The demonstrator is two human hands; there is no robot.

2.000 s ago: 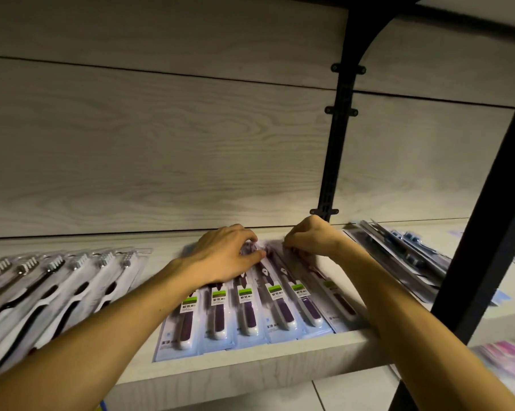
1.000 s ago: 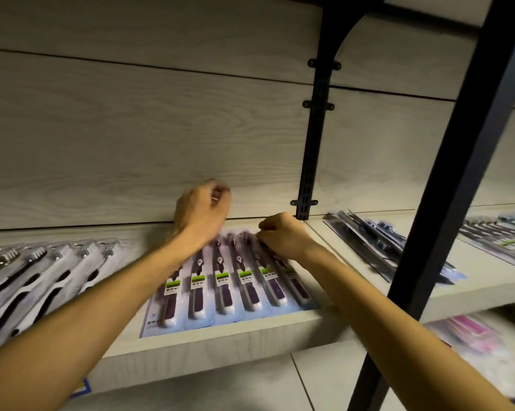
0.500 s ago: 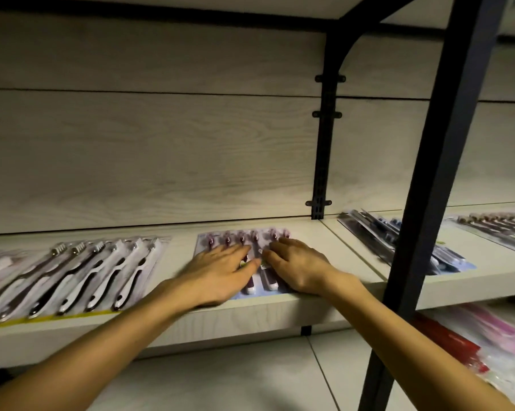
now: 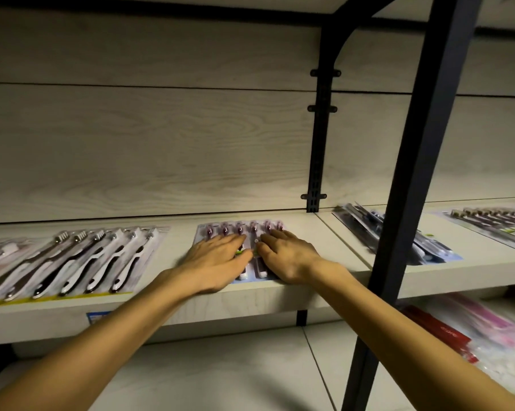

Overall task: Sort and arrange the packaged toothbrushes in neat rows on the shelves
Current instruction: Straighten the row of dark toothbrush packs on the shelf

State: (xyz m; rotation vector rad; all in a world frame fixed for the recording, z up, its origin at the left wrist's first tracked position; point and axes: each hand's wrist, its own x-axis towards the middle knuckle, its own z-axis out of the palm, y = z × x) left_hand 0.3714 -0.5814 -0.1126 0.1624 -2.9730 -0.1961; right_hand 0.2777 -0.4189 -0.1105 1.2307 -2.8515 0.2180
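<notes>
A row of purple-handled toothbrushes in overlapping clear blister packs on pale blue cards point(image 4: 241, 229) is laid flat on a pale wood-grain shelf point(image 4: 324, 229), near its front edge. The near half of the row is covered by two flattened hands set side by side: the left hand point(image 4: 217, 262) over the left packs, the right hand point(image 4: 286, 259) over the right ones. Nothing is gripped; the fingers are held straight and pressed down. The brush heads are left visible beyond the fingertips. Because the smooth packs overlap, uneven pressure could likely cause them to fan apart or be drawn off the front edge. To the left, a row of black-and-white toothbrush packs point(image 4: 81, 262) is seen; to the right, behind a black metal upright point(image 4: 410, 173), blurred dark packs point(image 4: 428, 241).
</notes>
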